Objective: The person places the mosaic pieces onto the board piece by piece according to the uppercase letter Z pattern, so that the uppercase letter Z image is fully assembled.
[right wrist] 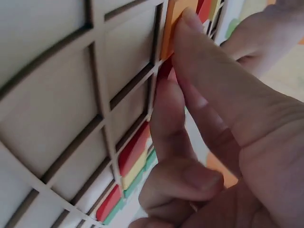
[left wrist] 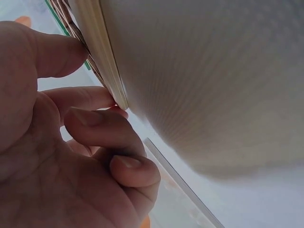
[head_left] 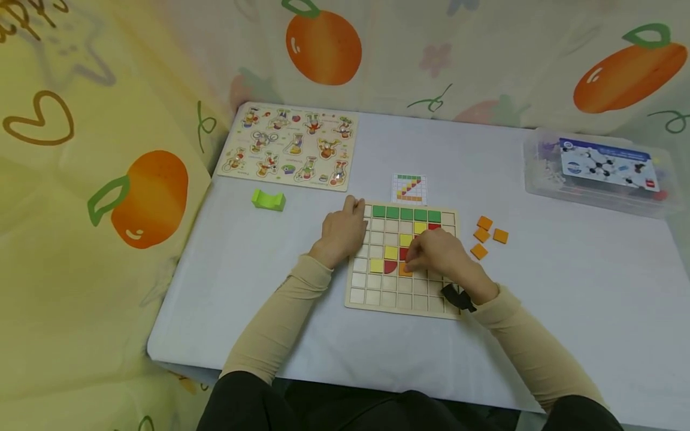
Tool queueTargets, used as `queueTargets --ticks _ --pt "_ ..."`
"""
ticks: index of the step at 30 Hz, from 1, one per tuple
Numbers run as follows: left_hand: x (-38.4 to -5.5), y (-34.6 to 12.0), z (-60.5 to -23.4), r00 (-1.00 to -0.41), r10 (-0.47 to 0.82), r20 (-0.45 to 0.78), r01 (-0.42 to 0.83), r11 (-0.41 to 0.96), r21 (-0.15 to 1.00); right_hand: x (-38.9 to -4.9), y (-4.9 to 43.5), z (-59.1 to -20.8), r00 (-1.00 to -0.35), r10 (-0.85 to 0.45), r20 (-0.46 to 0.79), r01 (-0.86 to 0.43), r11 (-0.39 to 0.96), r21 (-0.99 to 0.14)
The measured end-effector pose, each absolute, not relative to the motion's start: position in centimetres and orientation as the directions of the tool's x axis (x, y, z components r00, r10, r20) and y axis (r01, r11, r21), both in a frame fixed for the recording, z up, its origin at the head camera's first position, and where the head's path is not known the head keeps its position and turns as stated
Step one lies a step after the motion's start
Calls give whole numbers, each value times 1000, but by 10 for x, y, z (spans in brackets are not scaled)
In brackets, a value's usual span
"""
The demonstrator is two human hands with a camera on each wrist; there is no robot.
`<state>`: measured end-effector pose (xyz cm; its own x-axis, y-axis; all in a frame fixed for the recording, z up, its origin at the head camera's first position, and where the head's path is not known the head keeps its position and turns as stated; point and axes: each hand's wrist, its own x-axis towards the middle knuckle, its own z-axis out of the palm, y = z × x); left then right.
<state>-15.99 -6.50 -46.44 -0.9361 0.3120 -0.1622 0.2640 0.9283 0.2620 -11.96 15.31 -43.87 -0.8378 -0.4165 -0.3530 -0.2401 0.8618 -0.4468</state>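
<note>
A wooden grid board (head_left: 381, 297) lies on the table, holding a row of green tiles (head_left: 406, 214) and diagonals of yellow tiles (head_left: 390, 252) and red tiles (head_left: 390, 267). My left hand (head_left: 344, 230) grips the board's left edge; in the left wrist view its thumb (left wrist: 64, 54) rests over the rim and other fingers curl below. Over the board, my right hand (head_left: 439, 254) has its thumb and fingertip at an orange tile (head_left: 404, 270) in a cell beside a red one. The right wrist view shows the thumb on this orange tile (right wrist: 172, 33).
Several loose orange tiles (head_left: 500, 236) lie right of the board. Behind it is a small pattern card (head_left: 409, 189). A picture puzzle board (head_left: 293, 146) and a green block (head_left: 268, 200) stand at left. A clear plastic box (head_left: 539, 191) sits back right, near the curtain.
</note>
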Motion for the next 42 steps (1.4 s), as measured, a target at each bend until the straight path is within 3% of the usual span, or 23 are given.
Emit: queueTargets --ticks 6,8,12,17,24,29,34,37,42 --pt "-162 -64 -462 -932 321 -171 275 929 249 -122 174 -428 -866 -429 -257 -271 834 -480" --pt "-162 -64 -461 -932 323 -167 277 928 251 -127 191 -423 -900 -357 -249 -212 859 -466" --pt "-160 -64 -461 -933 323 -159 280 928 244 -140 235 -417 -954 -145 -261 -55 945 -323" --pt "-152 -64 -466 -937 315 -152 276 932 234 -146 280 -423 -944 4 -329 91 964 -248" --pt "-130 -64 -480 -937 310 -160 265 931 252 -135 297 -444 -903 -21 -429 136 934 -331" --pt "-125 -65 -479 -943 300 -140 258 931 258 -134 295 -444 -929 -30 -369 119 919 -375" --pt "-131 -65 -476 -945 312 -100 280 928 246 -132 286 -433 -974 -29 -224 71 901 -427" --pt "-138 -64 -474 -947 308 -92 280 931 233 -129 272 -427 -977 -86 -197 22 872 -488" --pt "-150 -63 -469 -948 311 -67 291 933 212 -123 240 -425 -930 -248 -273 -46 812 -581"
